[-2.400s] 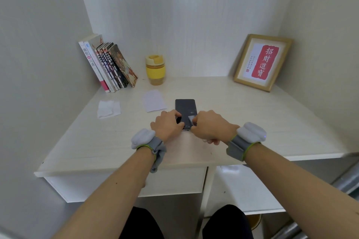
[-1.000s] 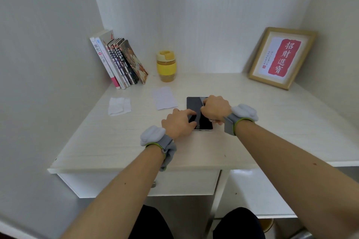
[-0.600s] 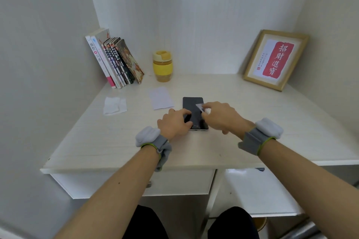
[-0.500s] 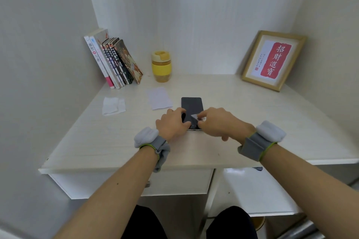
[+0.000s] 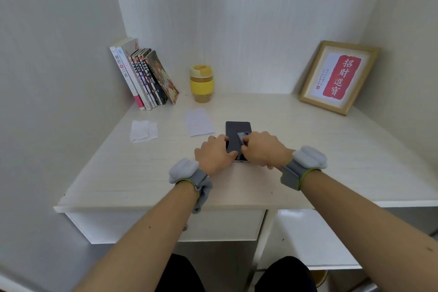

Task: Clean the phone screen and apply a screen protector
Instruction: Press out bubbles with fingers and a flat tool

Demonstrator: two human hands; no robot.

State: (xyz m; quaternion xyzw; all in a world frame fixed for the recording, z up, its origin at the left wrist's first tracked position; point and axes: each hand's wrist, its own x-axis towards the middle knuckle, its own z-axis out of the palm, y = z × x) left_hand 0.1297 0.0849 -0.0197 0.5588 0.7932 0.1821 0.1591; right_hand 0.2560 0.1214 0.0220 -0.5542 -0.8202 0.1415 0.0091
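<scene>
A dark phone [image 5: 237, 133] is lying flat on the table [image 5: 331, 149], roughly midway along it and a little nearer the front edge than the back wall. The left hand [image 5: 214, 154] is resting on the phone's near left side, fingers curled over its edge and steadying it. The right hand [image 5: 264, 149] is pinching a small pale wipe [image 5: 241, 136] between thumb and fingertips and pressing it against the screen. Just left of the phone a white paper sheet [image 5: 199, 122] is lying flat, and farther left a crumpled tissue [image 5: 143, 130]. Along the back edge, books [image 5: 144, 78] are leaning in the left corner, a yellow cup [image 5: 201, 83] is standing beside them, and a framed picture [image 5: 337, 76] is leaning in the right corner.
</scene>
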